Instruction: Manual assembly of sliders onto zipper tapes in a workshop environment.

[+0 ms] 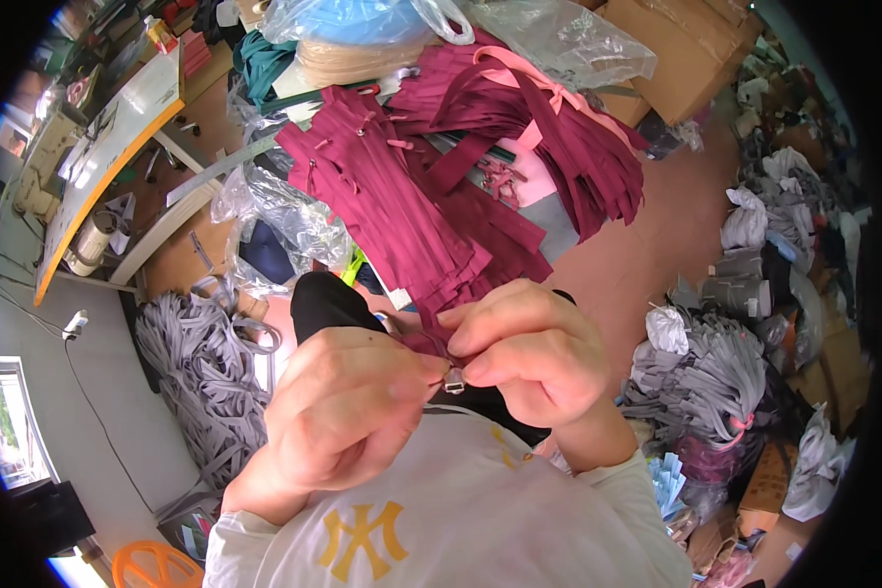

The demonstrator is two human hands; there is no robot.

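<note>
Close in front of my chest, both hands meet around a small metal zipper slider. My left hand is closed, its thumb and forefinger pinching at the slider's left side. From the other side my right hand pinches at it too, fingers curled. A piece of maroon zipper tape shows just behind the fingertips; how it sits in the slider is hidden. Beyond the hands lies a thick stack of maroon zippers, some with small pulls at their far ends.
A second maroon bundle, tied with a pink strip, lies behind the stack beside loose pink pulls. Grey tape heaps and grey bundles flank me. A sewing table stands left; cardboard boxes are at far right.
</note>
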